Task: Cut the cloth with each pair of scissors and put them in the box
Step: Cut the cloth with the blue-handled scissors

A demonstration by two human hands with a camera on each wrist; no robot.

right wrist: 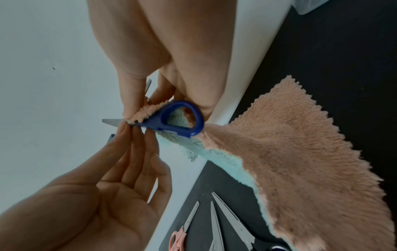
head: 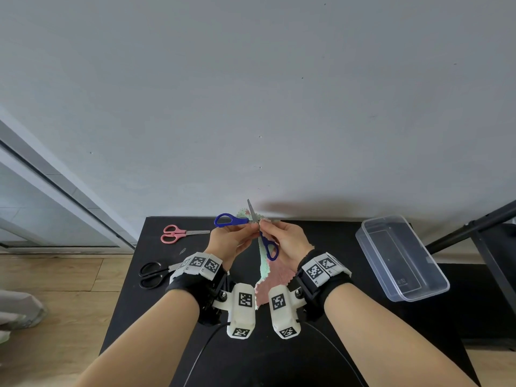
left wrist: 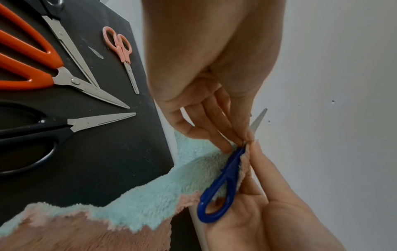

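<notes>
Up above the black surface (head: 251, 356), both hands meet around the blue scissors (head: 268, 247), which are spread wide: one loop sticks out to the left over the left hand (head: 227, 241), the other hangs down by the right hand (head: 290, 243), and a blade points up toward the wall. The left hand's fingers (left wrist: 217, 135) lie close together and fairly straight, their tips pinching the scissors just at the pivot, where blade and blue handle join. The right hand's fingers (right wrist: 128, 101) pinch the edge of the cloth (head: 275, 277) against the same spot. From the right wrist view the cloth, pink on one face and pale green on the other, passes behind the blue loop and hangs down from the hands onto the surface near the wrists. Left of the hands lie the other pairs: small pink scissors (head: 178, 233) toward the far edge, black scissors (head: 152, 273) nearer the person, and, seen from the left wrist, orange scissors (left wrist: 43, 68) and another black-handled pair (left wrist: 64, 39) close by, all closed and flat. The clear plastic box (head: 402, 255) sits at the right edge of the surface, well apart from the hands, with no scissors in it.
</notes>
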